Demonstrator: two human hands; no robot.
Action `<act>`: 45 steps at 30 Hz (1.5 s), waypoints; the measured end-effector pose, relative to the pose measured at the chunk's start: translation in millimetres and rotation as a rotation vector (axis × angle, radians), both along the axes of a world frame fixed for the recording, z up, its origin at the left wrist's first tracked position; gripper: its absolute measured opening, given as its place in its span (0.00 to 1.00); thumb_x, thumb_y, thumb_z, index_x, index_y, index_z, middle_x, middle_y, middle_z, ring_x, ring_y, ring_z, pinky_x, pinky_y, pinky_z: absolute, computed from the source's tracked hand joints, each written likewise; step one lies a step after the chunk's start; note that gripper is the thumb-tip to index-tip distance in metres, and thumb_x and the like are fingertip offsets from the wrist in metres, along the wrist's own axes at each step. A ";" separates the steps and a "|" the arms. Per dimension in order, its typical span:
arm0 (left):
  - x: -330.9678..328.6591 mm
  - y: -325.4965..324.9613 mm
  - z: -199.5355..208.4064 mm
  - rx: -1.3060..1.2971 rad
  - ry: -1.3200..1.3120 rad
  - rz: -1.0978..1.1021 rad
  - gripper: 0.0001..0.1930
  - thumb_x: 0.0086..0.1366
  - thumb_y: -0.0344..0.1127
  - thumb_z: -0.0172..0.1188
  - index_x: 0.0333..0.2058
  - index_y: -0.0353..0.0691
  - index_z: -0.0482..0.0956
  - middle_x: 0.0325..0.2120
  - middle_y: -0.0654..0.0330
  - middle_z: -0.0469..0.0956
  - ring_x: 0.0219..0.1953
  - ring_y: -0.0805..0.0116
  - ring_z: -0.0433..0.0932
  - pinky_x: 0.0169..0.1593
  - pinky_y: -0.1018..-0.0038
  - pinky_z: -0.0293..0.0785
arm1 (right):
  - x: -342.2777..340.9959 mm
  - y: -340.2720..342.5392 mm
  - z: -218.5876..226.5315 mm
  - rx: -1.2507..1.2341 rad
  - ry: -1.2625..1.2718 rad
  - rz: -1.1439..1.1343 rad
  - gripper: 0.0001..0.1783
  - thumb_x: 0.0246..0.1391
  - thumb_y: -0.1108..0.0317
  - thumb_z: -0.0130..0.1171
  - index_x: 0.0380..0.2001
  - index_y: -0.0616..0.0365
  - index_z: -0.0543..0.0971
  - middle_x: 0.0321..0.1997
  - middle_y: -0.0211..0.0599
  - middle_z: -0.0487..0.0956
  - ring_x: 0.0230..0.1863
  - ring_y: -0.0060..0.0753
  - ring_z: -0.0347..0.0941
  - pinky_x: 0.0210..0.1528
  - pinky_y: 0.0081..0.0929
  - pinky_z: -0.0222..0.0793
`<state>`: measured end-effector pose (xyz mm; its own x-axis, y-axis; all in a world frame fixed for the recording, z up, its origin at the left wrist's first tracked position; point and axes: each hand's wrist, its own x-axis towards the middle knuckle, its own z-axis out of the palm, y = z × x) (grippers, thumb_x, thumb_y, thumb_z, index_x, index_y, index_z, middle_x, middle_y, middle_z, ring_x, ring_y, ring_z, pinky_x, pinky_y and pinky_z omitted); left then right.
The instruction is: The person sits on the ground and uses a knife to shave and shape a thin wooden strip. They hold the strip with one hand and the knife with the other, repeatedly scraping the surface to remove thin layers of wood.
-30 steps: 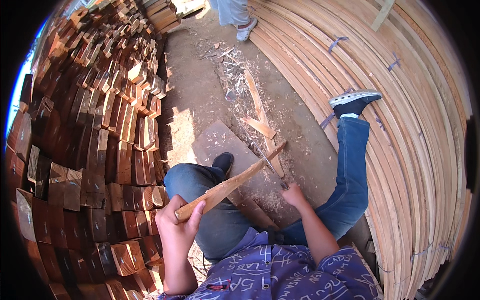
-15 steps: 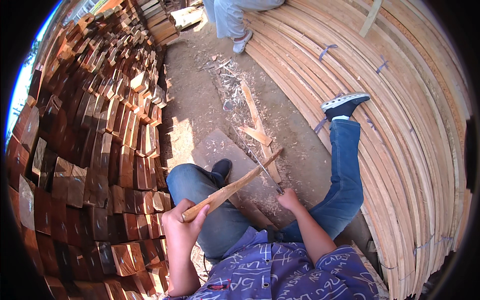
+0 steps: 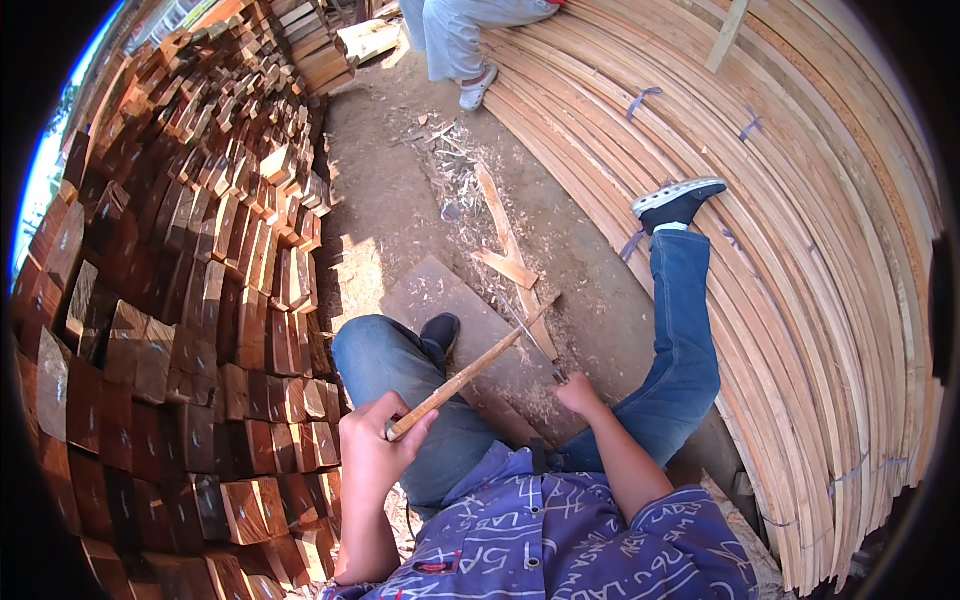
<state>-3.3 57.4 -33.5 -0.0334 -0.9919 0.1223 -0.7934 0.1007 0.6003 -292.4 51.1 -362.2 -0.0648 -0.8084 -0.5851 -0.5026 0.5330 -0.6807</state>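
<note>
My left hand (image 3: 378, 442) is wrapped round the near end of a narrow strip of wood (image 3: 462, 376). The strip slants up and away to the right, above my bent left knee. In my right hand (image 3: 576, 393) is the handle of a long, thin-bladed knife (image 3: 538, 338). Its blade points away to the left and crosses the strip close to the far end, apparently against it. My fingers hide most of the handle.
Stacked wooden blocks (image 3: 245, 385) wall in my left side. Long bundled slats (image 3: 800, 340) curve along the right, with my right shoe (image 3: 678, 203) against them. A board (image 3: 425, 290), wood offcuts (image 3: 508, 268) and shavings lie ahead. Another person's legs (image 3: 455, 45) are at the top.
The strip has been turned in my left hand, so a narrower side shows. My left hand has shifted slightly right and down. The knife remains across the strip's far end.
</note>
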 end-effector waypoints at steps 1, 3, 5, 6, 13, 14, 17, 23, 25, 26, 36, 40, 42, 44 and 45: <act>-1.5 1.4 0.1 -0.015 0.002 -0.014 0.18 0.50 0.34 0.75 0.17 0.37 0.71 0.12 0.54 0.73 0.14 0.58 0.75 0.20 0.69 0.69 | -0.6 1.1 4.4 0.018 -0.020 -0.004 0.16 0.47 0.61 0.65 0.20 0.64 0.77 0.14 0.42 0.75 0.13 0.36 0.71 0.18 0.37 0.67; -3.3 1.1 -0.2 0.000 -0.006 -0.009 0.18 0.50 0.34 0.75 0.18 0.37 0.71 0.12 0.54 0.73 0.15 0.58 0.76 0.20 0.69 0.69 | -1.4 5.1 -0.4 -0.138 0.030 0.026 0.16 0.49 0.60 0.66 0.21 0.63 0.77 0.14 0.40 0.74 0.13 0.34 0.70 0.18 0.35 0.66; -2.5 -1.0 -0.6 0.002 -0.021 -0.002 0.17 0.50 0.34 0.75 0.19 0.37 0.72 0.12 0.54 0.74 0.15 0.58 0.77 0.21 0.69 0.69 | -0.9 5.7 9.8 -0.104 -0.032 0.017 0.16 0.50 0.59 0.66 0.22 0.61 0.78 0.14 0.37 0.73 0.13 0.31 0.69 0.18 0.33 0.65; 0.2 -2.8 -0.9 -0.004 -0.034 0.006 0.17 0.50 0.34 0.75 0.20 0.37 0.72 0.12 0.54 0.74 0.16 0.58 0.77 0.21 0.69 0.70 | 1.4 1.9 25.3 0.008 -0.121 -0.005 0.16 0.51 0.58 0.66 0.22 0.61 0.78 0.14 0.35 0.73 0.13 0.29 0.69 0.18 0.32 0.65; 0.9 -22.9 9.7 0.072 -0.018 0.095 0.12 0.52 0.33 0.74 0.26 0.36 0.78 0.17 0.52 0.79 0.20 0.59 0.81 0.25 0.70 0.74 | 20.4 -4.5 101.5 0.074 -0.367 0.089 0.18 0.52 0.56 0.67 0.22 0.59 0.76 0.14 0.29 0.71 0.14 0.24 0.67 0.19 0.29 0.63; -0.9 -26.5 11.3 0.080 -0.012 0.095 0.11 0.52 0.32 0.74 0.27 0.35 0.79 0.18 0.52 0.80 0.20 0.58 0.82 0.26 0.70 0.75 | 25.2 -3.1 107.1 -0.030 -0.374 0.134 0.18 0.51 0.56 0.67 0.24 0.61 0.77 0.16 0.31 0.72 0.17 0.25 0.68 0.22 0.30 0.64; -1.7 -34.0 12.3 0.075 0.005 0.054 0.08 0.54 0.29 0.71 0.29 0.32 0.81 0.18 0.54 0.80 0.20 0.67 0.80 0.27 0.75 0.73 | 39.7 -6.0 134.2 -0.085 -0.328 0.291 0.20 0.49 0.56 0.68 0.32 0.65 0.80 0.24 0.38 0.78 0.27 0.31 0.74 0.33 0.34 0.68; -1.1 -39.6 19.4 0.155 0.042 0.036 0.07 0.56 0.29 0.70 0.29 0.32 0.82 0.18 0.52 0.80 0.20 0.65 0.81 0.26 0.75 0.73 | 47.9 -13.7 115.1 -0.252 -0.273 0.224 0.17 0.49 0.60 0.66 0.31 0.68 0.80 0.26 0.54 0.79 0.25 0.45 0.76 0.31 0.38 0.69; 1.2 -38.9 18.7 0.166 0.036 0.045 0.07 0.55 0.29 0.70 0.29 0.33 0.82 0.18 0.51 0.80 0.21 0.62 0.82 0.26 0.73 0.74 | 52.6 -15.1 110.4 -0.321 -0.274 0.209 0.17 0.50 0.61 0.65 0.29 0.68 0.80 0.25 0.55 0.78 0.25 0.50 0.75 0.30 0.40 0.69; 2.4 -38.2 17.3 0.167 0.034 0.052 0.07 0.55 0.29 0.70 0.28 0.33 0.82 0.18 0.51 0.80 0.20 0.62 0.82 0.26 0.74 0.74 | 54.7 -15.0 108.3 -0.356 -0.274 0.200 0.16 0.50 0.62 0.65 0.28 0.69 0.80 0.25 0.56 0.78 0.25 0.52 0.75 0.30 0.40 0.69; 6.7 -32.1 11.0 0.150 0.039 0.092 0.08 0.55 0.30 0.71 0.26 0.34 0.80 0.17 0.52 0.79 0.19 0.62 0.81 0.25 0.72 0.73 | 69.2 -8.3 151.8 -0.247 -0.301 0.177 0.16 0.51 0.61 0.65 0.31 0.66 0.80 0.26 0.54 0.80 0.29 0.54 0.78 0.33 0.41 0.70; -11.3 -28.4 14.8 0.086 0.006 -0.024 0.08 0.56 0.28 0.70 0.25 0.33 0.79 0.15 0.56 0.77 0.17 0.70 0.77 0.24 0.77 0.69 | 68.9 -9.8 179.1 -0.253 -0.350 0.142 0.14 0.52 0.63 0.65 0.31 0.66 0.79 0.24 0.50 0.79 0.25 0.40 0.74 0.33 0.37 0.69; -19.7 -28.2 15.3 0.053 0.006 -0.056 0.07 0.55 0.28 0.70 0.25 0.34 0.79 0.15 0.56 0.77 0.17 0.68 0.78 0.23 0.76 0.69 | 66.0 -10.5 177.6 -0.245 -0.312 0.150 0.15 0.52 0.62 0.65 0.30 0.66 0.79 0.24 0.50 0.79 0.25 0.39 0.74 0.33 0.37 0.69; -27.1 -27.7 21.2 0.088 -0.011 -0.073 0.07 0.55 0.29 0.70 0.26 0.35 0.79 0.16 0.54 0.78 0.18 0.62 0.79 0.24 0.73 0.70 | 55.3 -11.2 160.7 -0.210 -0.207 0.181 0.17 0.52 0.59 0.66 0.30 0.66 0.80 0.25 0.52 0.80 0.28 0.49 0.79 0.33 0.40 0.70; -31.7 -27.8 24.7 0.107 0.001 -0.089 0.08 0.54 0.30 0.70 0.26 0.35 0.79 0.17 0.53 0.78 0.19 0.58 0.79 0.24 0.69 0.71 | 53.5 -0.5 132.9 -0.339 -0.292 0.067 0.17 0.51 0.59 0.66 0.30 0.67 0.80 0.24 0.52 0.80 0.27 0.47 0.78 0.32 0.40 0.70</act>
<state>-35.0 29.6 -8.8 -0.1218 -0.9924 0.0164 -0.7838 0.1063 0.6118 -238.9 50.6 -229.2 0.1224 -0.9544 -0.2722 -0.2891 0.2281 -0.9297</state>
